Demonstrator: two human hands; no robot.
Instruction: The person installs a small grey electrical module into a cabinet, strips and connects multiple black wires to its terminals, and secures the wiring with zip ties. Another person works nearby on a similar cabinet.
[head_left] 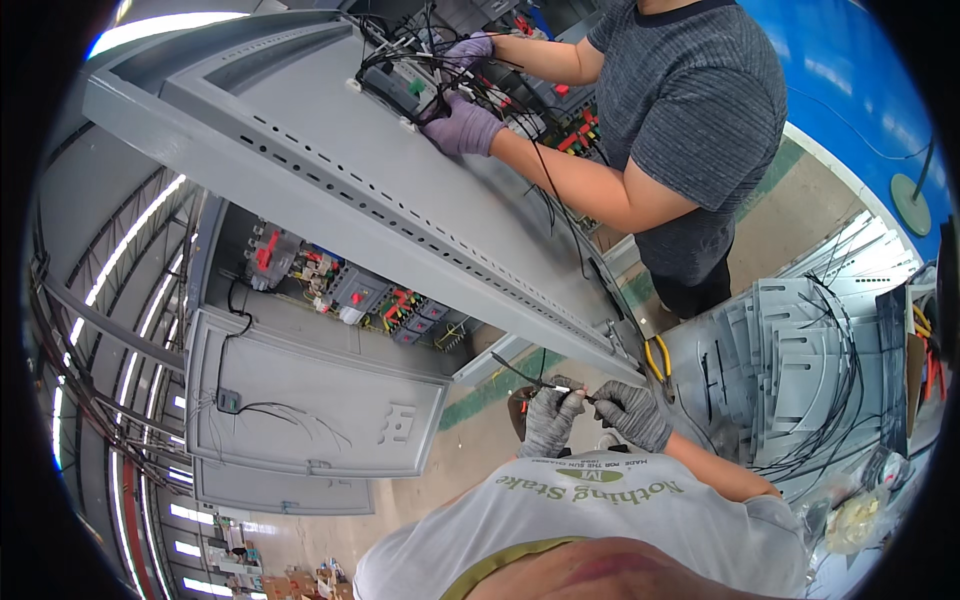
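Two gloved hands meet just below the grey panel (420,210): my left hand (550,420) and right hand (632,412) each pinch the black wire (520,376) between closed fingers, mid-preparation I judge, so next I need a steady grip at its end.

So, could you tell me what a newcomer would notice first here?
Probably the long grey cabinet panel slanting across the middle. At its top end a co-worker's purple-gloved hands work among black wires. Low in the picture, the left hand and right hand, in grey gloves, pinch a thin black wire between them.
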